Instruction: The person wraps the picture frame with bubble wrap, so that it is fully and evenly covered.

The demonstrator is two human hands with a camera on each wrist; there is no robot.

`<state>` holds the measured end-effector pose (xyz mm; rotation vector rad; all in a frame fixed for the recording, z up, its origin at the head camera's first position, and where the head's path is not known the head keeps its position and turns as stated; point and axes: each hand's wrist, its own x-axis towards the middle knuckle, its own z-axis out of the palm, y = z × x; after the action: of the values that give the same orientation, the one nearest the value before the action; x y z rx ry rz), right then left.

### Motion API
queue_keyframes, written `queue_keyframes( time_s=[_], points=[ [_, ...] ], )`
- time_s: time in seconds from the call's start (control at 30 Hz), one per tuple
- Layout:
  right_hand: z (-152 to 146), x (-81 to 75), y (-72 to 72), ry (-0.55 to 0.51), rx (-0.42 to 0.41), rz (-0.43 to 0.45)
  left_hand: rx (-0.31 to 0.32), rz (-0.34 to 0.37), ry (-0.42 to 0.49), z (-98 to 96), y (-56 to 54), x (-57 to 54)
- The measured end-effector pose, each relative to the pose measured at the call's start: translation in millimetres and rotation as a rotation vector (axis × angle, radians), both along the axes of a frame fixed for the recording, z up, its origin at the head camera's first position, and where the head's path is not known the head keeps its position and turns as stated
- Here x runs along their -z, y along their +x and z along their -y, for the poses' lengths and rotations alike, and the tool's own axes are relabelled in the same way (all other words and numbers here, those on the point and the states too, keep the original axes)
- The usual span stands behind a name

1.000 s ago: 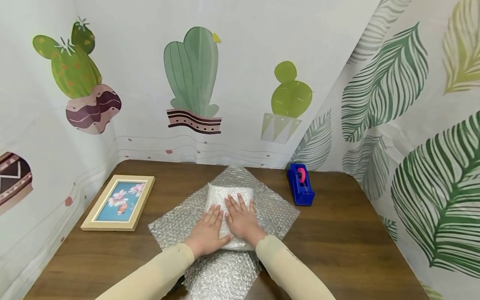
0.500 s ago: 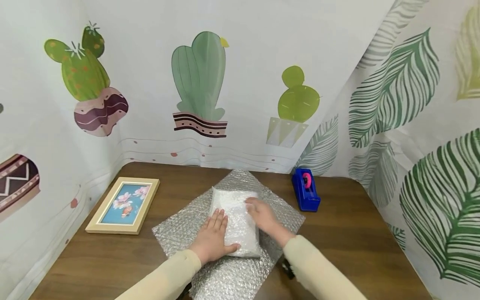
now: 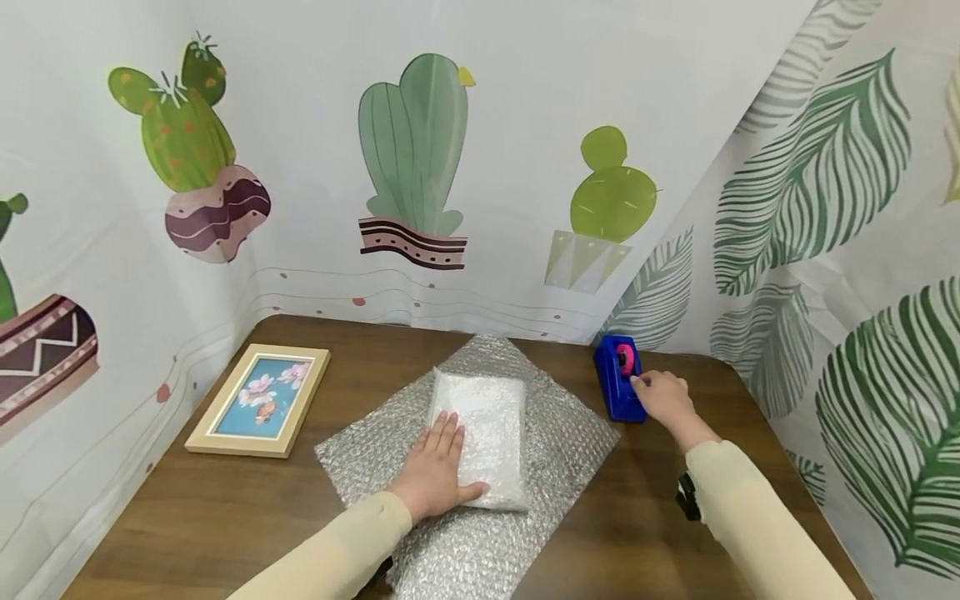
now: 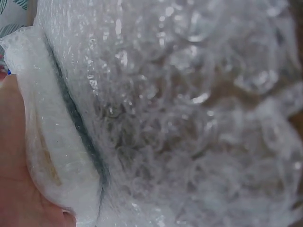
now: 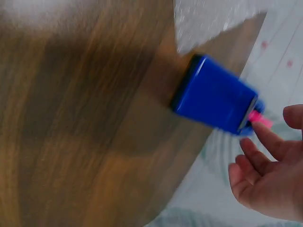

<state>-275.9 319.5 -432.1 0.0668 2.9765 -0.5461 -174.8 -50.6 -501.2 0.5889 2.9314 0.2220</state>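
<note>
My left hand (image 3: 435,468) lies flat, fingers spread, on a white rectangular package (image 3: 495,417) wrapped in bubble wrap. That package sits on a larger bubble wrap sheet (image 3: 566,417), laid cornerwise on the table. In the left wrist view, the thumb side of the hand rests against the package (image 4: 57,132), and loose bubble wrap (image 4: 165,109) fills most of the picture. My right hand (image 3: 667,400) is at the blue tape dispenser (image 3: 617,400), which carries a pink-cored roll. In the right wrist view, its loosely bent fingertips reach the cutter end of the dispenser (image 5: 213,94), thumb apart.
A light wooden picture frame (image 3: 262,400) with a blue flower picture lies at the left of the brown table (image 3: 172,517). Cloth with cactus and leaf prints (image 3: 510,167) hangs right behind the table's back and side edges.
My right hand has left the package and moved right to the tape dispenser. My left hand stays on the package. The head view has shifted slightly.
</note>
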Motion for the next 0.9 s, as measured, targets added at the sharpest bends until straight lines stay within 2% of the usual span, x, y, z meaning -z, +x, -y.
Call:
queue_keyframes(
  time_s=[0.1,0.17,0.33,0.47,0.63,0.9],
  points=[
    [-13,1.6,-6.0,-0.031,0.021,0.118,0.004,0.002,0.003,-0.5,-1.0,0.0],
    [-18,3.3,-8.0,-0.113,0.056,0.165,0.004,-0.001,0.001,-0.7,-1.4,-0.9],
    [-20,8.7,-8.4,-0.336,0.158,0.157,0.008,-0.011,0.0,-1.2,-2.4,-1.4],
    [-18,13.3,-6.2,-0.413,0.201,0.169,0.0,0.012,0.004,-0.6,-2.4,0.5],
    [-14,16.5,-9.9,-0.4,0.219,0.178,-0.009,0.019,0.019,1.4,-2.3,2.0],
    [-12,14.1,-13.6,-0.384,0.234,0.194,-0.011,0.023,0.043,0.9,0.7,-1.7]
  ],
)
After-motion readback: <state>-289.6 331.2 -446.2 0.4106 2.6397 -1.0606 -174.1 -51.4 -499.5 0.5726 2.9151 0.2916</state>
